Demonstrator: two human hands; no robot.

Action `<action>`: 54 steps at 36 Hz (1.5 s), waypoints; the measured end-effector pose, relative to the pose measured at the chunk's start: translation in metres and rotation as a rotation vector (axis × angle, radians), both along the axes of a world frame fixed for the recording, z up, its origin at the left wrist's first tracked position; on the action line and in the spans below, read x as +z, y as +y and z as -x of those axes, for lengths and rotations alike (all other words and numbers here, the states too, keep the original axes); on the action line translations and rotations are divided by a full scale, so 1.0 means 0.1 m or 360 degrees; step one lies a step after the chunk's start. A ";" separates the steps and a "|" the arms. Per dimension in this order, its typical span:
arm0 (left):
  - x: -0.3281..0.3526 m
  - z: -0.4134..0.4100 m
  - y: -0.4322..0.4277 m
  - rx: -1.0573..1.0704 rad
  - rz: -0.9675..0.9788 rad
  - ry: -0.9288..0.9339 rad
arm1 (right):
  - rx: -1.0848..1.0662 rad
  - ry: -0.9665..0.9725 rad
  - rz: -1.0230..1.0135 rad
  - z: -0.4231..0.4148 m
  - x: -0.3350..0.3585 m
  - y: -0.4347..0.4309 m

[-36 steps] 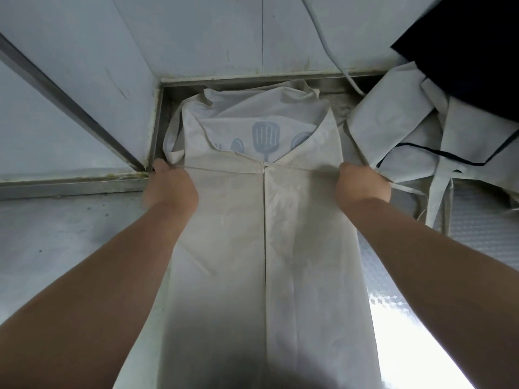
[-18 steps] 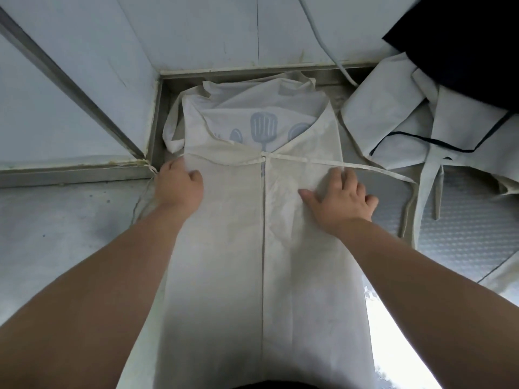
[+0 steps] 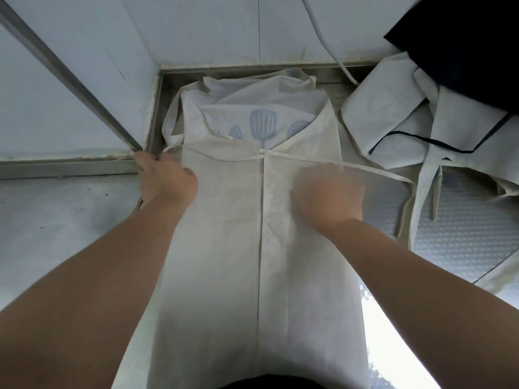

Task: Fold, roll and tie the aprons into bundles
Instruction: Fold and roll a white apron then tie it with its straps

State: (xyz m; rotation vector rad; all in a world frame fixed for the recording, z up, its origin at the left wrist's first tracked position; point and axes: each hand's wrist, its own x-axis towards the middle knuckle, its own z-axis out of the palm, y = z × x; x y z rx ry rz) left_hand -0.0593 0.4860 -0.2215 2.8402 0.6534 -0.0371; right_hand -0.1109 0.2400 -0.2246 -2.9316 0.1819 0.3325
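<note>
Our apron [image 3: 224,262] lies lengthwise on the worktop [image 3: 56,220], its top in the far corner. Our left hand [image 3: 168,181] grips its left edge. Our right hand [image 3: 328,195] is blurred, so we cannot tell its grip. Rightward, piled aprons [image 3: 393,113] crowd the edge.

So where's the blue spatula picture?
In the head view it's near the top middle: the blue spatula print sits on the upper part of the apron, just beyond the tie that runs across it.

Commercial kitchen: steel worktop [image 3: 471,220], white wall panels [image 3: 196,29], piled aprons [image 3: 387,113].
</note>
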 end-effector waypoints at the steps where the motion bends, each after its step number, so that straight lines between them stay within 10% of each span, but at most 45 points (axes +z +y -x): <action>1: -0.02 0.03 0.01 -0.0019 0.0015 0.0007 | 0.0076 0.0018 -0.0038 0.00 0.02 0.03; 20: -0.27 0.80 -0.16 -0.0748 0.0105 0.0560 | 0.0551 0.0286 -0.0048 0.18 -0.12 0.06; 33: -0.24 1.37 -0.01 -0.1290 0.0426 0.0025 | 0.0405 0.0155 -0.0217 0.91 0.00 0.35; 43: -0.29 1.95 0.07 -0.1193 0.0062 0.0522 | 0.0179 0.0176 -0.0063 1.76 -0.05 0.35; 54: -0.33 1.39 0.04 -0.1164 -0.0094 0.0428 | 0.0263 0.0148 -0.0170 1.30 -0.11 0.35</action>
